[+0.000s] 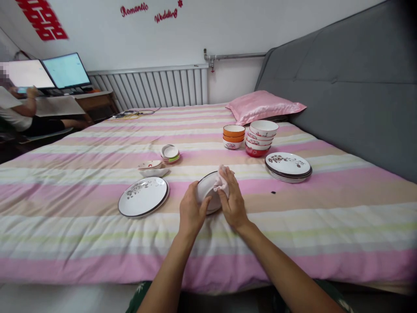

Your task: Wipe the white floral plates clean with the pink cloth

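Observation:
Above the near part of the bed, my left hand (193, 208) grips the left edge of a white plate (205, 187) with a dark rim, its thumb over the near side. The plate is tilted. Fingers of my right hand (233, 201) are closed on a pale pink cloth (221, 182), which lies against the plate's right side. Part of the plate is hidden behind both hands. To the left rest oval plates (145, 196) with a grey flower print. A stack of round flowered plates (288, 165) stands to the right.
Behind the hands are stacked orange and white bowls (233, 135), a taller stack of bowls (263, 130), small dishes (170, 152) and boat-shaped dishes (153, 168). A small black object (273, 192) lies on the striped bedspread (97, 243). A pink pillow (263, 106) is farther back. A person sits by monitors at left.

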A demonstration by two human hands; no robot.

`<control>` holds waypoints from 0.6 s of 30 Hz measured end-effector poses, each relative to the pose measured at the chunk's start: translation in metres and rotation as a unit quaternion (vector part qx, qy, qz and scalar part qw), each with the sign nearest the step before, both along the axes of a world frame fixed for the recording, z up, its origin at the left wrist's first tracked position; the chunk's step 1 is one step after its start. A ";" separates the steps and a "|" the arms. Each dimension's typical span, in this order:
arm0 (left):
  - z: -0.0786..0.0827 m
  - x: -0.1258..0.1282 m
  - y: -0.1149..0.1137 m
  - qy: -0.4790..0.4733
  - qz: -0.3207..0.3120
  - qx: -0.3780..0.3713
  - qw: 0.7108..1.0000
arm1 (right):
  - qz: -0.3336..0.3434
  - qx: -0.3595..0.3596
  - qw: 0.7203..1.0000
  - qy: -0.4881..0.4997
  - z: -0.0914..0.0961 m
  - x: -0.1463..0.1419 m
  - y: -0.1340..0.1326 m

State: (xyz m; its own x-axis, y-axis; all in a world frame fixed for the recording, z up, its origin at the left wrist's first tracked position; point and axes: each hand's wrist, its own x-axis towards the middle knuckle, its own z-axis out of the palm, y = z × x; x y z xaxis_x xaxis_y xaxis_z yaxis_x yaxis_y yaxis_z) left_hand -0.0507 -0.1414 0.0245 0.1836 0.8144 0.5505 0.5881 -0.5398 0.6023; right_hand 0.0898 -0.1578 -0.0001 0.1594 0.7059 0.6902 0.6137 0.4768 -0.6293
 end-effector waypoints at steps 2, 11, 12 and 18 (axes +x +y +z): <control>0.000 -0.002 0.001 -0.002 0.008 -0.002 1.000 | 0.003 -0.044 0.995 0.085 -0.007 0.002 0.003; 0.002 -0.007 0.004 -0.011 0.039 -0.033 0.999 | 0.038 -0.204 0.923 0.323 -0.048 0.012 0.019; 0.002 -0.007 0.004 -0.014 0.042 -0.037 0.998 | 0.052 -0.205 0.921 0.328 -0.048 0.012 0.018; 0.002 -0.011 0.006 -0.093 0.023 -0.085 0.992 | 0.050 -0.135 0.948 0.283 -0.036 0.010 0.012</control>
